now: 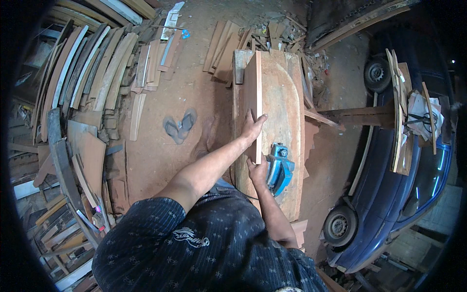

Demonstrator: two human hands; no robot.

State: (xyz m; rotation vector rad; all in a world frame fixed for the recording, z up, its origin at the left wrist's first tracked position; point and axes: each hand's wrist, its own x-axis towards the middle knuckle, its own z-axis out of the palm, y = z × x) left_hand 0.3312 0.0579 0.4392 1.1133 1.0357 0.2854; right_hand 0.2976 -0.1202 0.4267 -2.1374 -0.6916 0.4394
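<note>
A long light wooden board [253,78] is held on its edge above a worn wooden workbench [286,107]. My left hand [252,127] grips the board around its middle, thumb over the top edge. Lower down, my right hand [258,171] holds the board's near end, its fingers partly hidden by the wood. Just right of that end, a blue electric planer [281,170] rests on the bench, with a dark cord running beside it.
Stacked planks [92,73] fill the left side and offcuts [219,48] lie beyond the bench. Sandals [181,125] lie on the dirt floor near my bare foot [204,138]. A dark blue car [369,209] stands at the right, near propped boards [399,141].
</note>
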